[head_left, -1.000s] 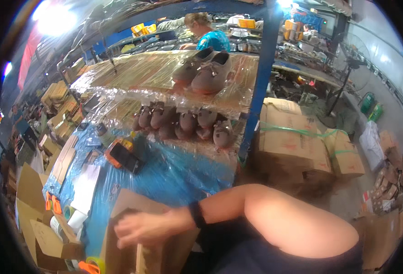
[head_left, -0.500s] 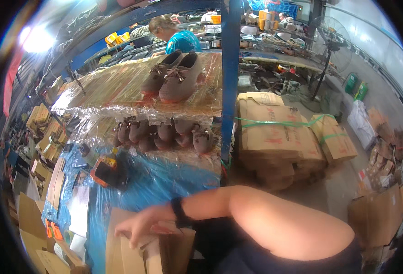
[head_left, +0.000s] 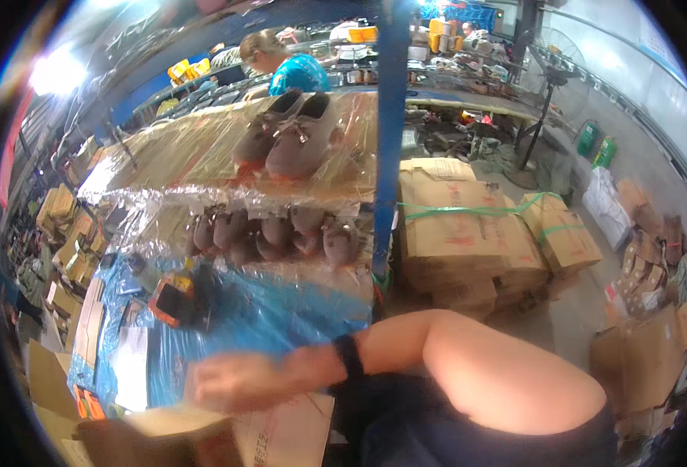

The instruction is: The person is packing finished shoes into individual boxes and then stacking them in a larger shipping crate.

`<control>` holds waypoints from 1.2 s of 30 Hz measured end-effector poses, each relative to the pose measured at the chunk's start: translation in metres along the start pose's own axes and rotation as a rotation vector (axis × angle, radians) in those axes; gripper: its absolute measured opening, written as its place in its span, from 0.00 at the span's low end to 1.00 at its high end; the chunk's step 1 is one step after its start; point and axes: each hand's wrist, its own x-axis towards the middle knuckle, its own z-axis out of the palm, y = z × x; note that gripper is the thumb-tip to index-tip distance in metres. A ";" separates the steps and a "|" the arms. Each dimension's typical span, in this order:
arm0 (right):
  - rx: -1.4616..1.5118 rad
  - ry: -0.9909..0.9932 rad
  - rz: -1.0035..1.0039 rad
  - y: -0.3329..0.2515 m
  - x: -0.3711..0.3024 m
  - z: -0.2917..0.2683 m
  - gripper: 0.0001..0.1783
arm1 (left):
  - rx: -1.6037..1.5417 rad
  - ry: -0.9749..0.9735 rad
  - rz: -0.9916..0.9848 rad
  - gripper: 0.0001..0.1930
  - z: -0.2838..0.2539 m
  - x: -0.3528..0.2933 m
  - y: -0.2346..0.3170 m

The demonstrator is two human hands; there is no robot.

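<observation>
My right hand (head_left: 238, 381), with a dark band on its wrist, reaches in over a brown cardboard box (head_left: 285, 432) at the lower edge. It is at the upper edge of the box, and its fingers are smeared by motion, so whether they grip a flap does not show. A tan cardboard edge (head_left: 176, 420) and a darker brown face lie just below the hand, both blurred. The blue plastic-covered tabletop (head_left: 281, 300) extends behind the hand. My left hand is out of view.
Grey-brown shoes (head_left: 300, 144) stand on a plastic-wrapped upper shelf, with several more (head_left: 339, 241) below. On the table are an orange-and-black device (head_left: 173, 298) and white paper (head_left: 131, 362). Beyond a blue post (head_left: 388, 140) lie strapped flattened cartons (head_left: 456, 222). A person (head_left: 296, 74) works farther back.
My right hand has risen slightly and blurred. The cardboard beneath it has tilted and shifted, now showing a printed panel on the right and a dark face on the left. The view has shifted slightly.
</observation>
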 end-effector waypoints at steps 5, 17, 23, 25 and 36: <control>-0.275 -0.299 0.279 0.041 -0.030 -0.050 0.07 | 0.084 0.055 0.422 0.19 0.029 -0.009 0.036; -0.316 0.217 0.961 0.270 -0.095 -0.195 0.34 | 0.188 -0.002 0.024 0.18 0.054 0.001 0.045; -0.152 0.212 0.991 0.276 -0.119 -0.188 0.32 | 0.182 0.005 0.019 0.19 0.059 0.000 0.047; -0.114 0.156 1.013 0.223 -0.069 -0.161 0.30 | 0.190 -0.059 -0.093 0.20 0.053 -0.004 0.049; 0.669 0.614 0.839 0.032 -0.057 -0.065 0.23 | -0.716 0.088 0.455 0.28 0.057 -0.016 0.125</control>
